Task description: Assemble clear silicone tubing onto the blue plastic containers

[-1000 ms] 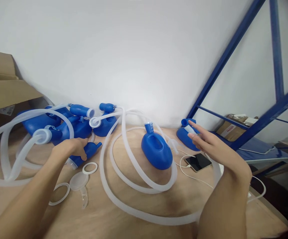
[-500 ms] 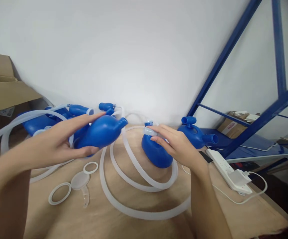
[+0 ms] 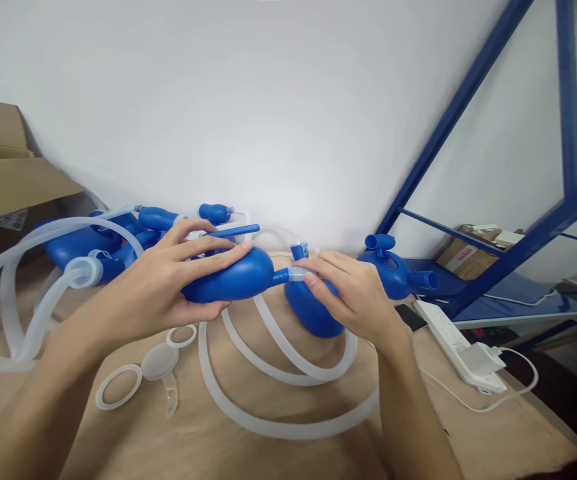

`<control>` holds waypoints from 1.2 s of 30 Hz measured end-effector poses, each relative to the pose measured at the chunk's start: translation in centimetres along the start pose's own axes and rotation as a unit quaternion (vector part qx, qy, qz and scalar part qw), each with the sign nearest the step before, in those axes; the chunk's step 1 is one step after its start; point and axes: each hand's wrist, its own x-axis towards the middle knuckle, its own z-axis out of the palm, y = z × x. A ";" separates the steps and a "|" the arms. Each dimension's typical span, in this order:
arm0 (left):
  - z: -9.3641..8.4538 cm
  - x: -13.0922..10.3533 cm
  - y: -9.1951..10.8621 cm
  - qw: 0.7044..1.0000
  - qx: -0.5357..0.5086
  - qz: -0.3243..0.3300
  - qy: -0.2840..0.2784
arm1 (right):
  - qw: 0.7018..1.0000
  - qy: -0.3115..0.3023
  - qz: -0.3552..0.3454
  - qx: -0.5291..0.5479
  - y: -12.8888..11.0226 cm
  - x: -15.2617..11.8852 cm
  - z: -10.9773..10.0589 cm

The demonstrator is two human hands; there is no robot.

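My left hand (image 3: 183, 270) is wrapped round a blue plastic bottle (image 3: 246, 277), tilted on its side with its narrow spout pointing right. Between the fingers and thumb of my right hand (image 3: 353, 287) is the whitish end of a clear hose (image 3: 296, 273). That hose end meets the tip of the spout; how far it sits over it I cannot tell. Behind my right hand rests another blue bottle (image 3: 313, 317). Loops of translucent hose (image 3: 293, 430) lie on the table below both hands.
White rings (image 3: 118, 387) and a clear cap with a strap (image 3: 161, 362) lie at front left. More blue bottles and hoses crowd the left beside a cardboard box (image 3: 13, 187). At right are a blue bottle (image 3: 393, 273), a power strip (image 3: 456, 343) and a blue metal rack (image 3: 448, 113).
My left hand has brought the bottle right, turning its spout toward my right hand. The spout, earlier apart from the hose end, now meets it. My right hand has barely moved.
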 end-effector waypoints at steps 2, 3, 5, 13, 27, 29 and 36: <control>0.1 0.3 0.6 1.000 0.000 0.009 0.019 | 1.000 0.018 0.019 -0.013 -0.1 0.0 0.3; 0.1 0.4 1.0 0.999 -0.002 0.012 0.033 | 0.999 0.028 0.026 -0.019 -0.1 0.0 0.4; 0.1 0.7 1.8 0.997 -0.017 0.013 0.075 | 0.998 0.045 0.036 -0.025 0.0 -0.1 0.6; 0.1 2.0 4.2 0.945 -0.069 -0.017 0.320 | 0.992 0.040 0.067 0.103 0.1 0.0 0.2; 0.9 2.5 6.2 0.858 -0.176 -0.398 0.273 | 0.994 0.091 -0.014 0.051 -0.8 0.3 1.5; 1.2 2.7 6.7 0.855 -0.172 -0.395 0.289 | 0.992 0.112 -0.019 0.058 -0.9 0.4 1.5; 1.4 2.3 8.4 0.885 -0.141 -0.330 0.297 | 0.986 0.102 0.010 0.133 -0.2 0.2 2.4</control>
